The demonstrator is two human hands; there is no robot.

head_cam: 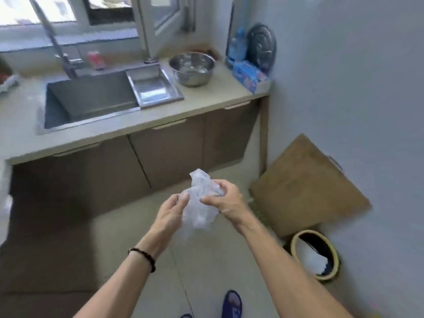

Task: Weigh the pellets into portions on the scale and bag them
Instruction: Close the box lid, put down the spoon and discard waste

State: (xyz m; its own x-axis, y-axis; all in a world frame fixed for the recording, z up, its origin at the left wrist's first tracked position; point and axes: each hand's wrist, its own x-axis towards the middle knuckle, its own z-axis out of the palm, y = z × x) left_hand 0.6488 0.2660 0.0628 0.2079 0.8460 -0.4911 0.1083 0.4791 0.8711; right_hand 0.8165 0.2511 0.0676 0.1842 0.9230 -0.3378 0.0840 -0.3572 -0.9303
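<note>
A: How far along?
B: Early. No scale or pellets in view, nothing weighed yet.
A: Hands?
B: Left hand (172, 211) & right hand (226, 199) both pinch the clear bag (200, 198), mid-air at 6 o'clock.
A: Room?
B: Counter (119, 130) edge at 11, bowl (192, 68) at 12, board (305, 184) & bin (314, 255) crowd 3-4.
</note>
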